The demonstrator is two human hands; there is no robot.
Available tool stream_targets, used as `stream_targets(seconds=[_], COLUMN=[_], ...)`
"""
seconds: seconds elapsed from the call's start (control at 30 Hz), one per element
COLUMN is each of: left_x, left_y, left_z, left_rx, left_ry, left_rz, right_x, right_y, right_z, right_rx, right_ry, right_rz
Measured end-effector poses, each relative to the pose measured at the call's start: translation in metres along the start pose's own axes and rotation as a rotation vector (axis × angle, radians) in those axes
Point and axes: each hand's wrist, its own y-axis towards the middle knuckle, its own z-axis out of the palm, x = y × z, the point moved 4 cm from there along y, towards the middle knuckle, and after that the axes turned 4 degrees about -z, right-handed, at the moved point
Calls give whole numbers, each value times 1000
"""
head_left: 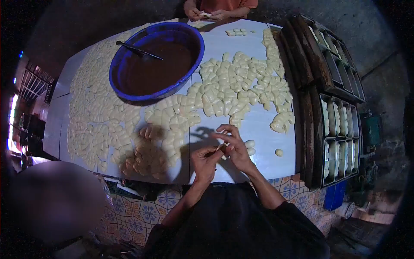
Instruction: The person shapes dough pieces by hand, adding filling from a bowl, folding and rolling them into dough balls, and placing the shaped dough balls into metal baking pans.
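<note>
Head view here, and you've got both hands out over the near side of the table (269, 166). Your left hand (204, 165) is pinching a small dough piece (222, 148) between thumb and fingers, so the piece sits right between your two hands, up off the tabletop. Your right hand (235, 149) meets it from the other side, upper fingers fanned apart; can't really tell whether its thumb is gripping the dough or just touching, the fingers hide that bit.

Just beside your right hand you've got a few pale oval pieces (250, 147) on the table, and a bit further right a lone dough ball (279, 152) sits by itself. Past your hands it's a big spread of shaped dough (228, 82), running way over to your left too. The blue basin (202, 45) stands on the far half, with brown stuff (161, 71) in it and a dark utensil (140, 50) lying across from the rim.

Off to your right, the divided trays (318, 129) have pale pieces in their compartments. Across the table there's another person's hands (208, 15) on some dough, near a small cluster of pieces (236, 32).
</note>
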Motion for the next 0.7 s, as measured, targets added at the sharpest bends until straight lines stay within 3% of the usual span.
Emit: stream_targets(seconds=[0.03, 0.07, 0.13, 0.2, 0.23, 0.3, 0.33, 0.37, 0.4, 0.43, 0.47, 0.53, 0.57, 0.6, 0.67, 0.7], left_x=[4, 4, 9, -32, -50, -69, -90, -130, -121, -154, -142, -76, -99, -107, -111, -118], left_y=[3, 4, 11, 25, 38, 94, 128, 150, 215, 233, 268, 331, 319, 319, 302, 270], left_z=[11, 10, 7, 13, 16, -7, -26, -34, -73, -67, -84, -127, -110, -109, -108, -90], left_rx=[91, 176, 259, 694, 839, 689, 503, 72, -46, -168, -274, -118, 200, 211, 97, -78], left_ry=[-618, -808, -944, -1075, -930, -555, -302, 26, 424, 768, 1072, 1421, 1265, 1269, 1576, 1845], left_rz=[-226, -397, -395, -336, -275, -110, 57, -40, 309, 386, 278, 213, -183, -181, 94, 799], right_x=[-12, -17, -25, -48, -62, -71, -68, -67, -69, -73, -77, -88, -88, -88, -90, -96], right_y=[-5, -4, 6, 12, 7, 14, 25, 33, 38, 42, 45, 44, 43, 43, 41, 39], right_z=[15, 18, 12, 10, 11, 9, 10, 9, 11, 11, 10, 13, 13, 11, 7, 8], right_rx=[65, 100, 122, 193, 301, 308, 300, 247, 259, 187, 112, 116, 128, 133, 96, 67], right_ry=[93, 53, 61, 477, 680, 544, 566, 604, 605, 619, 631, 615, 636, 658, 630, 629], right_rz=[-32, 13, 91, 263, 377, 367, 320, 343, 340, 366, 391, 396, 381, 367, 353, 366])
